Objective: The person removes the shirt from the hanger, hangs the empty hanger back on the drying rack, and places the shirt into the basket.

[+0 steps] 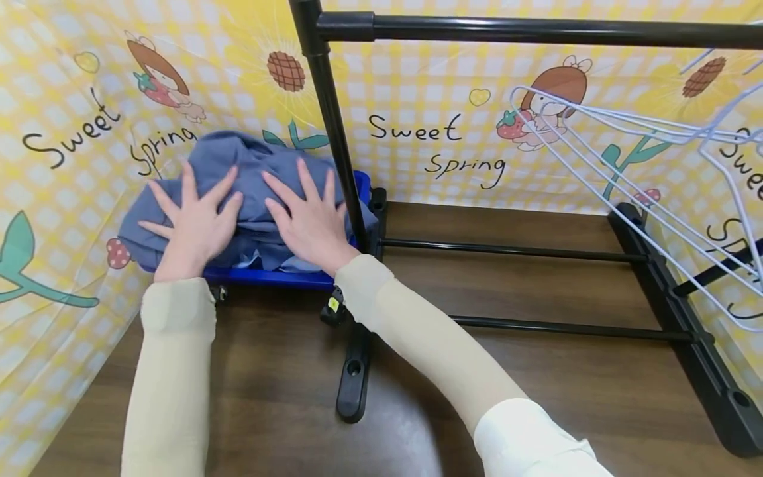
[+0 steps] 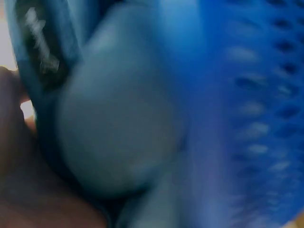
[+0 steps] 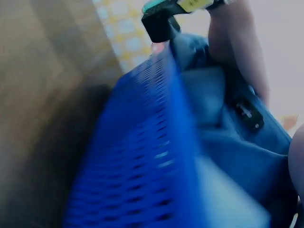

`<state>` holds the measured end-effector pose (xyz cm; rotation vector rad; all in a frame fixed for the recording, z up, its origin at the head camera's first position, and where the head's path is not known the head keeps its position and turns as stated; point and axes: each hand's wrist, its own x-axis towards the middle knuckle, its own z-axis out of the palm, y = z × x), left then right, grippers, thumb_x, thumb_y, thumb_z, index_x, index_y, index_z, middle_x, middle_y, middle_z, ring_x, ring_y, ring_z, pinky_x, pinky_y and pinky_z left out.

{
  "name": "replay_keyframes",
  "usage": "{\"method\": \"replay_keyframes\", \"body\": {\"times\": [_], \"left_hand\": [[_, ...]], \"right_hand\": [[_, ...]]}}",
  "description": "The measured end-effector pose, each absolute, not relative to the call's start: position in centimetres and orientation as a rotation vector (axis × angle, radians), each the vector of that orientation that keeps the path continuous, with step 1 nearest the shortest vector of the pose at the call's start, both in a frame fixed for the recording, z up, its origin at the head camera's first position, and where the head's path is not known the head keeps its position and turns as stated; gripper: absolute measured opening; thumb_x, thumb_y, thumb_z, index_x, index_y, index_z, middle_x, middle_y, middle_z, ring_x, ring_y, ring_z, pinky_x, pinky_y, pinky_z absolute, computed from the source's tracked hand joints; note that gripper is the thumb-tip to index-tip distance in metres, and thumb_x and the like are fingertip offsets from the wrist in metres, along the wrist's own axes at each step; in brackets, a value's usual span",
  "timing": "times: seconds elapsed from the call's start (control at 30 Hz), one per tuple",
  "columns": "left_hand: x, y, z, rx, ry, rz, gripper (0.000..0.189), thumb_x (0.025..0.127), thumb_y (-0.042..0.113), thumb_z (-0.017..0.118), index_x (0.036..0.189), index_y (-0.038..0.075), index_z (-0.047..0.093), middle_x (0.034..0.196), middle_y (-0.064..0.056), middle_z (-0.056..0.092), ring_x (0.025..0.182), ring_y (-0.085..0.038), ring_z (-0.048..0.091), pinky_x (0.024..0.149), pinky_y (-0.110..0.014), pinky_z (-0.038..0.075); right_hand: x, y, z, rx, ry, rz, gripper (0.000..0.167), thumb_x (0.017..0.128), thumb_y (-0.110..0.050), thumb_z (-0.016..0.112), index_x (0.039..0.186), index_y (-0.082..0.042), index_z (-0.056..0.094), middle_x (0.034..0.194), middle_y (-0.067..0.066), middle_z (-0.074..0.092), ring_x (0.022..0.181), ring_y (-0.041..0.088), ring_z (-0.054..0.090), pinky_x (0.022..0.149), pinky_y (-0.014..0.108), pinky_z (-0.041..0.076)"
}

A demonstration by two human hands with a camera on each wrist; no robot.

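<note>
Blue-grey cloth is heaped in a blue basket and bulges over its rim. My left hand rests on the left part of the heap with fingers spread. On the right part lies my right hand, its fingers also straight and apart. In the left wrist view the cloth bulges blurred against the perforated basket wall, and a dark label shows on it. The right wrist view shows the basket's outer side and a dark label on the fabric.
A black rack's upright post rises right beside my right hand, with a top bar overhead. Two lower rods run to the far foot. White wire hangers hang at right. A patterned yellow sheet stands behind.
</note>
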<state>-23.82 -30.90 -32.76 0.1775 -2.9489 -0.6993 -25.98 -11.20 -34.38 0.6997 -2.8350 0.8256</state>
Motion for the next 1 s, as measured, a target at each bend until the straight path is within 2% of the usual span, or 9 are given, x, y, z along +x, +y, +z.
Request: {"method": "replay_keyframes", "body": {"times": [0.07,0.2,0.3,0.4,0.5,0.67,0.77,0.9,1.0], "left_hand": [[-24.6,-31.5,-34.2,0.153,-3.057,-0.696,0.064,0.104,0.064,0.022,0.162,0.036,0.025,0.162,-0.010,-0.029,0.131,-0.054,-0.042,0.082,-0.089,-0.016],[-25.2,-32.5,-35.7,0.082,-3.212,-0.678,0.073,0.103,0.066,0.028,0.158,0.020,0.040,0.166,-0.022,-0.012,0.136,-0.065,-0.022,0.087,-0.092,0.002],[-25.2,-32.9,-35.6,0.063,-3.317,-0.598,0.078,0.101,0.067,0.032,0.153,0.011,0.047,0.164,-0.028,0.009,0.142,-0.063,-0.011,0.094,-0.089,0.000],[-25.1,-33.0,-35.5,0.060,-3.376,-0.541,0.081,0.100,0.069,0.034,0.149,0.007,0.052,0.157,-0.029,0.031,0.145,-0.058,0.001,0.099,-0.084,-0.006],[-25.1,-32.8,-35.8,0.041,-3.365,-0.520,0.081,0.099,0.069,0.036,0.146,0.005,0.055,0.151,-0.029,0.041,0.145,-0.056,0.011,0.105,-0.078,-0.007],[-24.9,-32.6,-36.8,0.071,-3.217,-0.543,0.080,0.098,0.069,0.039,0.139,0.004,0.062,0.147,-0.029,0.047,0.141,-0.058,0.019,0.107,-0.077,-0.003],[-24.7,-32.4,-37.5,0.085,-3.055,-0.556,0.072,0.098,0.066,0.044,0.130,0.006,0.070,0.144,-0.027,0.051,0.138,-0.060,0.024,0.108,-0.077,-0.004],[-24.4,-32.4,-37.9,0.078,-2.887,-0.589,0.061,0.099,0.058,0.051,0.123,0.007,0.074,0.149,-0.027,0.047,0.141,-0.062,0.019,0.107,-0.077,-0.006],[-24.0,-32.6,-37.8,0.076,-2.823,-0.606,0.057,0.100,0.053,0.053,0.123,0.006,0.074,0.152,-0.027,0.043,0.146,-0.057,0.010,0.107,-0.077,-0.008]], "right_hand": [[-26.6,-11.3,-35.8,0.644,-2.962,0.875,0.053,0.103,-0.067,0.024,0.156,-0.058,0.020,0.168,-0.011,-0.012,0.151,0.042,-0.013,0.112,0.066,0.026],[-27.0,-11.4,-37.0,0.636,-3.131,0.775,0.060,0.101,-0.071,0.031,0.157,-0.049,0.032,0.170,-0.003,0.006,0.152,0.041,0.010,0.113,0.058,0.031],[-27.2,-11.5,-37.1,0.692,-3.234,0.615,0.061,0.101,-0.070,0.029,0.156,-0.045,0.038,0.167,-0.003,0.021,0.151,0.031,0.022,0.117,0.049,0.026],[-27.3,-11.3,-37.3,0.733,-3.304,0.491,0.062,0.100,-0.070,0.028,0.154,-0.043,0.043,0.162,-0.007,0.033,0.148,0.025,0.028,0.116,0.043,0.028],[-27.5,-11.0,-37.5,0.743,-3.319,0.451,0.062,0.101,-0.069,0.029,0.154,-0.041,0.045,0.159,-0.009,0.039,0.146,0.026,0.031,0.115,0.041,0.029],[-27.7,-10.9,-37.7,0.782,-3.284,0.490,0.062,0.101,-0.068,0.032,0.155,-0.038,0.044,0.159,-0.009,0.039,0.148,0.022,0.029,0.118,0.042,0.024],[-27.5,-10.9,-37.9,0.781,-3.231,0.549,0.062,0.101,-0.068,0.034,0.155,-0.040,0.043,0.161,-0.006,0.035,0.148,0.025,0.028,0.118,0.045,0.024],[-27.1,-10.8,-37.9,0.753,-3.117,0.713,0.063,0.098,-0.070,0.041,0.156,-0.045,0.038,0.166,-0.002,0.024,0.148,0.036,0.027,0.117,0.049,0.026],[-26.5,-10.3,-37.4,0.790,-3.038,0.815,0.069,0.096,-0.073,0.044,0.158,-0.044,0.034,0.169,-0.003,0.015,0.152,0.039,0.013,0.119,0.053,0.018]]}}
